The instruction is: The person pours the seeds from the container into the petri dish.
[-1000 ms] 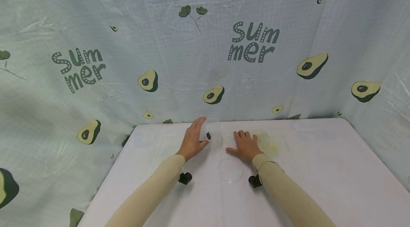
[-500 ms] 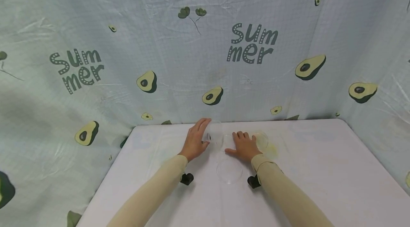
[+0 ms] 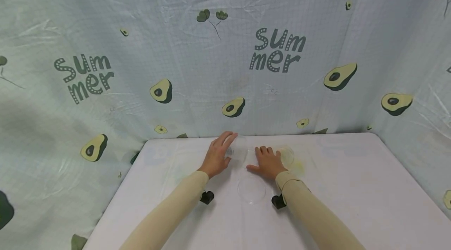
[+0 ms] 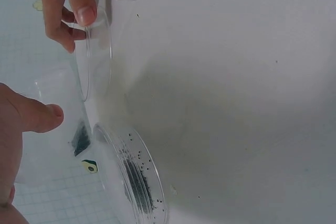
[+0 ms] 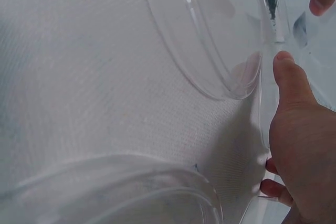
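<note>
In the head view my left hand [image 3: 217, 159] reaches from the left and its fingers and thumb curl round a clear see-through container [image 3: 240, 150], whose outline is faint. Close to that hand in the left wrist view lies a clear petri dish [image 4: 156, 174] with dark grains in it. My right hand [image 3: 268, 163] rests with spread fingers over another clear dish; that dish [image 4: 101, 74] also shows in the left wrist view. My left palm hides part of the container. Whether a dark patch beside my left thumb [image 4: 52, 116] belongs to the container or the cloth, I cannot tell.
One clear round dish [image 3: 251, 190] lies on the white table [image 3: 352, 195] nearer to me, between the forearms. Beyond my right hand another clear dish [image 3: 287, 156] stands by a yellowish stain. A cloth printed with avocados [image 3: 282, 105] hangs behind the table.
My left hand has moved a little to the right, with the clear container. The dark clump between its fingers has passed out of sight. My right hand has hardly moved.
</note>
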### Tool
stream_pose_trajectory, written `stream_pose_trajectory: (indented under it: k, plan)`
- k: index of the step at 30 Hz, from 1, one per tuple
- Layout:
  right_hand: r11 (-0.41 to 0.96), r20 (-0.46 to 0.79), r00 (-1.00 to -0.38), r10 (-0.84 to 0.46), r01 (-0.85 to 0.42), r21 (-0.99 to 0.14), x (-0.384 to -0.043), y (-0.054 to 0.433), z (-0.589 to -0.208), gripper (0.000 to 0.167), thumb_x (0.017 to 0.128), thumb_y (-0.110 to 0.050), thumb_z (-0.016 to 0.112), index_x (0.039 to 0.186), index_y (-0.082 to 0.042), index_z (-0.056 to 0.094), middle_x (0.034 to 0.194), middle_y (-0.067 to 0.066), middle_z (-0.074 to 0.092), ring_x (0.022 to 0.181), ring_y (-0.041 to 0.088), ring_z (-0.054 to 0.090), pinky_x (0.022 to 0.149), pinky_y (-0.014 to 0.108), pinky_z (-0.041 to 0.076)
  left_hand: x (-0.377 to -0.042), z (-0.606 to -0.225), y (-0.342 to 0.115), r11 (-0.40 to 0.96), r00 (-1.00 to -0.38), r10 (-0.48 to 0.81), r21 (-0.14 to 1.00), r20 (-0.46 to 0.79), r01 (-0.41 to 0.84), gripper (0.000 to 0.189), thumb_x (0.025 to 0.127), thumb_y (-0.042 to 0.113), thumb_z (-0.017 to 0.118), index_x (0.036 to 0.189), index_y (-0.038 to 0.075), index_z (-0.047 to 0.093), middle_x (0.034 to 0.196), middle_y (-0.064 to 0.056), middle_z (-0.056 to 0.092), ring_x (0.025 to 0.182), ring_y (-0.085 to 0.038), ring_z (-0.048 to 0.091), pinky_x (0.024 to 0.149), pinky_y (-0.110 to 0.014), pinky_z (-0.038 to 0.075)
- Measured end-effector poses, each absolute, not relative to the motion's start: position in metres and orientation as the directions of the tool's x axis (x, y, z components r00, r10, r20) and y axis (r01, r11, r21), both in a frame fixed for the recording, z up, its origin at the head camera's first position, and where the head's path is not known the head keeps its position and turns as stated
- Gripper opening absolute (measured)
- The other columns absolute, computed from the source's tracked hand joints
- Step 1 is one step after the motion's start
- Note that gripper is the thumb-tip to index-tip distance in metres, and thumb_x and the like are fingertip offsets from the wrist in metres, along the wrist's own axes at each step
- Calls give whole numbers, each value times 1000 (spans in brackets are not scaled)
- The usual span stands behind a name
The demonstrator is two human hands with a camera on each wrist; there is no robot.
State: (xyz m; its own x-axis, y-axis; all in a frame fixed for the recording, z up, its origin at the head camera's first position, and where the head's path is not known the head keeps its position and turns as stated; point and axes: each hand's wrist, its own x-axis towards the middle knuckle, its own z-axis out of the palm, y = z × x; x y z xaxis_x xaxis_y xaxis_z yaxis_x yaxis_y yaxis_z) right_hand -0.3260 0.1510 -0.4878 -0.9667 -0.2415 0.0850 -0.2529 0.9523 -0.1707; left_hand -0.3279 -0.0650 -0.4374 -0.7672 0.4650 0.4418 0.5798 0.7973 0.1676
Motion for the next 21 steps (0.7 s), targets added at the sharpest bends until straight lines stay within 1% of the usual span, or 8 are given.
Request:
stream_pose_trajectory:
  k: [10, 16, 21]
  plan:
    - [956, 68, -970, -234, -242, -165, -326, 150, -486, 87, 81, -67, 60, 141, -7, 45, 135, 17, 51, 124, 36, 46, 98, 61, 39, -331, -438, -65, 790, -739, 505, 106, 446, 604, 92, 71, 4, 83, 148, 25, 36, 150, -1, 38, 139, -20, 39, 112, -46, 37]
    - [956, 69, -969, -239, -247, -160, -325, 149, -484, 86, 82, -67, 60, 141, -6, 45, 135, 17, 51, 123, 36, 47, 98, 62, 39, -333, -439, -65, 772, -700, 547, 48, 459, 634, 95, 70, 2, 84, 148, 25, 35, 149, -1, 39, 138, -21, 40, 111, -45, 38]
    - [954, 76, -967, -242, -252, -163, -323, 149, -482, 85, 82, -66, 61, 140, -6, 45, 134, 17, 51, 122, 37, 47, 98, 63, 39, -333, -438, -63, 751, -670, 579, 15, 464, 660, 93, 70, 0, 82, 147, 23, 37, 149, -2, 40, 140, -20, 38, 111, -44, 38]
